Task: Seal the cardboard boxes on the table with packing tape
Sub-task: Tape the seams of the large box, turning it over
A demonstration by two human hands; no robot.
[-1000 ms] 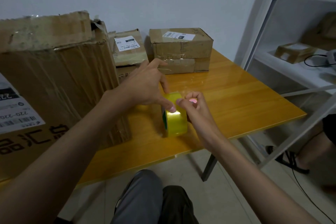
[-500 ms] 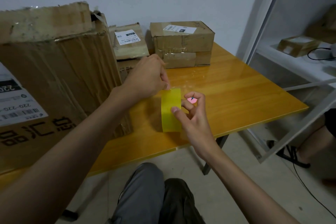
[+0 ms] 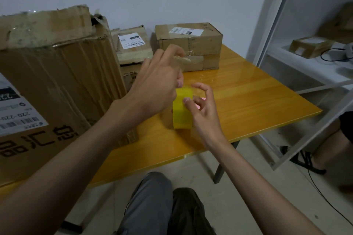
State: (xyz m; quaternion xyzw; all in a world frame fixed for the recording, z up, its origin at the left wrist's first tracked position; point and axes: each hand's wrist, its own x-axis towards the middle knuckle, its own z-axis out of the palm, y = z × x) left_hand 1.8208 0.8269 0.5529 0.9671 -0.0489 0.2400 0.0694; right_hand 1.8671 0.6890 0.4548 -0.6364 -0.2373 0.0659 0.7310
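Stage: you are at the start, freeing the tape end; judging by how the boxes lie, no fresh strip has gone onto any of them yet.
Tape roll: the yellow packing tape roll (image 3: 182, 109) stands on edge on the counter (image 3: 248, 101), between your two hands.
Right hand: your right hand (image 3: 202, 108) steadies the roll from its right side, thumb pressed on the yellow face, the other fingers curled loosely above it.
Left hand: your left hand (image 3: 158, 86) is just above and left of the roll, fingertips pinched together on what looks like a clear tape end (image 3: 182, 59); the film is faint, so I cannot be sure how much is drawn out.
Big box: the large cardboard box (image 3: 53, 82) stands to the left of your left hand, its top flap torn and ragged, not closed.
Small boxes: beyond your left hand sit a labelled parcel (image 3: 133, 46) on another carton, and a stacked pair of boxes (image 3: 191, 46); they carry old glossy tape, and whether they need more I cannot tell.
Left to do: pull a length, lay it over a seam, cut it, then repeat for each box. Almost the whole task remains.
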